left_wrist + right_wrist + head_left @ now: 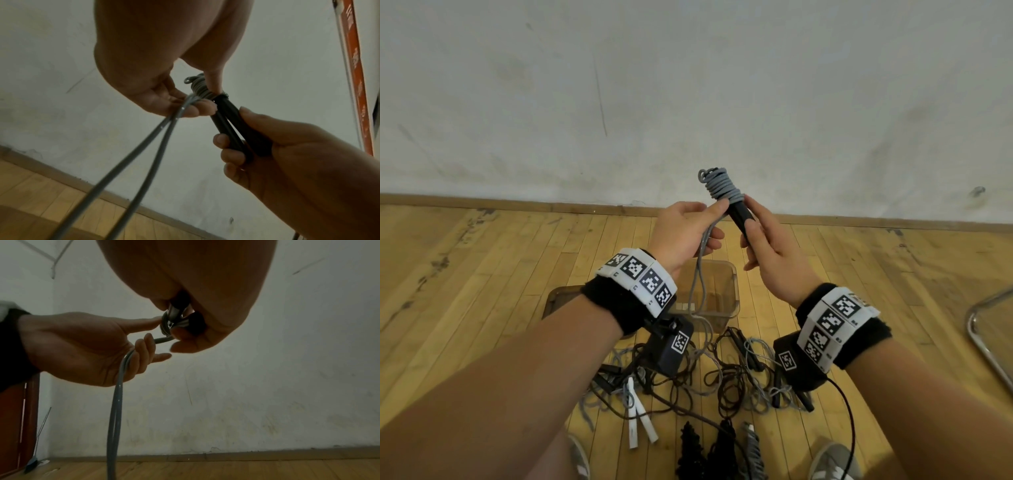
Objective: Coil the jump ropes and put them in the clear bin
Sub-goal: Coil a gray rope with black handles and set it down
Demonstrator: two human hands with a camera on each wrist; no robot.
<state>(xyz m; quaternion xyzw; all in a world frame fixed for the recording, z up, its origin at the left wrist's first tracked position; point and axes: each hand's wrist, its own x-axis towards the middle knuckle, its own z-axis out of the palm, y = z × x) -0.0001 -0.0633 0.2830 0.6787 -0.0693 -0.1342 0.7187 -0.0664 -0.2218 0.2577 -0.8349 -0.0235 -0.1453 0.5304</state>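
My right hand grips the two black handles of a grey jump rope, held side by side and tilted up toward the wall. Grey cord is wound in a tight coil around their upper ends. My left hand pinches the doubled loose grey cord just below the coil. From my left hand that cord hangs down to the floor. The clear bin stands on the floor below my hands. In the right wrist view the left hand holds the cord with curled fingers.
A tangle of brown and grey jump ropes with black and white handles lies on the wooden floor in front of the bin. A second clear container sits left of the bin. A metal chair frame is at the right. My shoes are near the bottom.
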